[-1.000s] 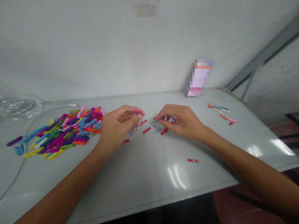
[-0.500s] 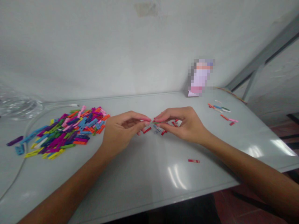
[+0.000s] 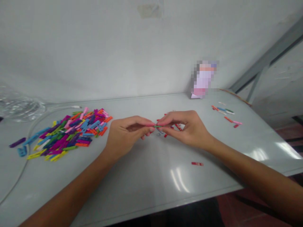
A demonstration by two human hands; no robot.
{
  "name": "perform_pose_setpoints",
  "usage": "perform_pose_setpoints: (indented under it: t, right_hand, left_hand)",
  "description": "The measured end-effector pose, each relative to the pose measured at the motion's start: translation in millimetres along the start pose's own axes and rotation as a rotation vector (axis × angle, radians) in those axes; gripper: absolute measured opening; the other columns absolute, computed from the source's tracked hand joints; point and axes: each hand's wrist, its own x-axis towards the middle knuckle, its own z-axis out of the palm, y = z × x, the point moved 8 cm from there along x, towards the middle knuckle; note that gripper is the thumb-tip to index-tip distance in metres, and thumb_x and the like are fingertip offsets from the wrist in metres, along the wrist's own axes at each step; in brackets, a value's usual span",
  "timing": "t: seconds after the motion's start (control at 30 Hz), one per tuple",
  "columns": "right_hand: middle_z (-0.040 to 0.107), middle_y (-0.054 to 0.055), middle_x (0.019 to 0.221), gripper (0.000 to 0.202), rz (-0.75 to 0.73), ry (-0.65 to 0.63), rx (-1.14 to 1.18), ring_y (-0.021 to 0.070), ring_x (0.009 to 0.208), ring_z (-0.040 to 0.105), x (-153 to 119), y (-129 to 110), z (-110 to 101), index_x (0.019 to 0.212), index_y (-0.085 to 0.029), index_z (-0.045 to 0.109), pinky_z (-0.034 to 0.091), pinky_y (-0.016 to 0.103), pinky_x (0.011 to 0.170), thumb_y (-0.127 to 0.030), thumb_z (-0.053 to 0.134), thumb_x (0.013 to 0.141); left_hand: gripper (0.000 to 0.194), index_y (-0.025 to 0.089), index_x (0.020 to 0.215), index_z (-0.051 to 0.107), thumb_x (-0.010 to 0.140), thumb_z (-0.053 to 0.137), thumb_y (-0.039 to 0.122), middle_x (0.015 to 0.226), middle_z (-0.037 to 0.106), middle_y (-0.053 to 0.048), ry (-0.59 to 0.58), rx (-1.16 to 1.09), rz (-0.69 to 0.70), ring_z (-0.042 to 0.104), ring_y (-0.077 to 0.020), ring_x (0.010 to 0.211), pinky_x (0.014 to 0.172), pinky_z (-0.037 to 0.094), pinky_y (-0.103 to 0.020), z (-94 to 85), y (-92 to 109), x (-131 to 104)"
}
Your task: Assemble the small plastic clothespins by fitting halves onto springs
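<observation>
My left hand (image 3: 129,132) and my right hand (image 3: 186,127) meet over the middle of the table, thumbs and fingers pinched. Between their tips is a small green clothespin (image 3: 157,126), mostly covered by the fingers; whether it is whole or one half I cannot tell. Just beyond and below the fingers lie several red clothespin pieces (image 3: 178,127), partly hidden by my right hand. A thin metal spring (image 3: 159,134) lies beneath the fingertips. One red clothespin half (image 3: 197,164) rests alone nearer the front edge.
To the left is a heap of colourful clothespins (image 3: 63,142), with a white cable (image 3: 17,176) running beside it. Clear plastic wrap (image 3: 20,105) sits at the back left. A blurred pink packet (image 3: 202,80) leans on the wall. Loose coloured pieces (image 3: 228,119) lie at the right.
My fingertips have drawn slightly closer together around the green clothespin, and both hands sit a little lower. The scattered pieces look the same, apart from a slight camera shift.
</observation>
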Motion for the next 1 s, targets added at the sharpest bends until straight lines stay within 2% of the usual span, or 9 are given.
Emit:
perform_pose_setpoints:
  t: [0.17,0.37,0.57,0.77,1.0]
  right_hand:
    - [0.089,0.008,0.098,0.009,0.025,0.014,-0.011,0.0175,0.081,0.083,-1,1,-1,0.103,-0.016,0.088,0.069,0.028,0.077,-0.022,0.086,0.097]
    - [0.089,0.007,0.094,0.010,0.083,0.073,-0.022,0.0195,0.078,0.083,-4,1,-2,0.100,-0.019,0.090,0.070,0.031,0.075,-0.028,0.090,0.095]
    - [0.088,0.006,0.083,0.021,0.247,0.018,0.180,0.0198,0.073,0.084,-4,14,5,0.097,-0.017,0.090,0.068,0.028,0.068,-0.036,0.095,0.090]
    - [0.087,0.007,0.082,0.030,0.364,0.007,0.310,0.0196,0.072,0.083,-5,28,9,0.097,-0.017,0.092,0.067,0.028,0.065,-0.041,0.102,0.083]
    - [0.088,0.006,0.084,0.029,0.399,0.020,0.372,0.0206,0.078,0.086,-8,33,16,0.096,-0.018,0.092,0.072,0.032,0.077,-0.042,0.102,0.081]
  left_hand:
    - [0.012,0.024,0.089,0.089,0.083,0.098,0.030,0.080,0.084,-0.005,-0.003,0.022,-0.008,0.069,-0.0151,0.060,0.054,0.056,-0.026,0.7,0,-1]
    - [0.013,0.026,0.087,0.088,0.083,0.098,0.032,0.088,0.085,-0.005,-0.007,0.009,-0.023,0.070,-0.0171,0.064,0.055,0.057,-0.029,3.1,3,-3]
    - [0.019,0.025,0.084,0.084,0.081,0.100,0.036,0.090,0.086,-0.007,-0.030,0.020,-0.063,0.073,-0.0195,0.066,0.054,0.057,-0.030,2.5,-4,-3]
    - [0.017,0.024,0.090,0.088,0.082,0.098,0.035,0.074,0.082,-0.005,-0.089,0.058,-0.130,0.073,-0.0200,0.063,0.056,0.058,-0.029,3.9,-7,0]
    - [0.015,0.025,0.081,0.087,0.076,0.100,0.030,0.083,0.085,-0.008,-0.089,0.013,-0.166,0.076,-0.0212,0.065,0.057,0.061,-0.031,4.2,-8,0]
